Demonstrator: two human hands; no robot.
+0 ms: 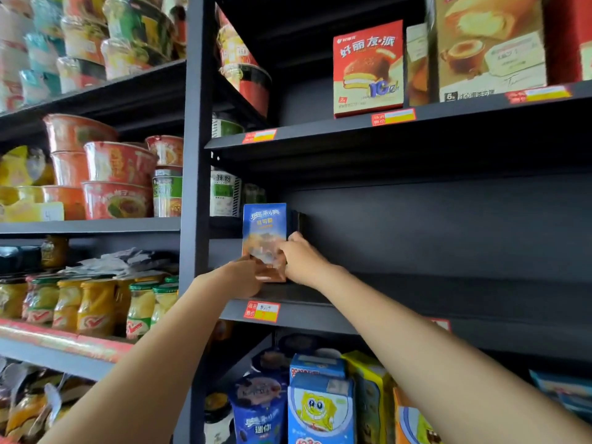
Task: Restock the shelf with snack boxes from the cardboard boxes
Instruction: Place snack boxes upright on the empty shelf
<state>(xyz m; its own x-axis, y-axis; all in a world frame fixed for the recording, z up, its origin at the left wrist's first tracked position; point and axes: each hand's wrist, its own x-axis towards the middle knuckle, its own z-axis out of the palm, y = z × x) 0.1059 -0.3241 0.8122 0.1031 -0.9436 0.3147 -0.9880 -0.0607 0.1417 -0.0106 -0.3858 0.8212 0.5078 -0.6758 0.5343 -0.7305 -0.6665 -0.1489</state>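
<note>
A tall blue snack box (264, 226) stands upright at the left end of the dark middle shelf (384, 318). My left hand (241, 277) grips its lower left side and my right hand (301, 258) grips its lower right side, fingers curled around the edge. The rest of that shelf to the right holds nothing that I can see. No cardboard boxes are in view.
The shelf above carries a red pie box (367, 68) and larger cake boxes (490, 49). Noodle cups (117, 181) and fruit jars (96, 306) fill the left rack beyond a dark upright post (196, 155). Blue and yellow snack cartons (320, 408) stand on the shelf below.
</note>
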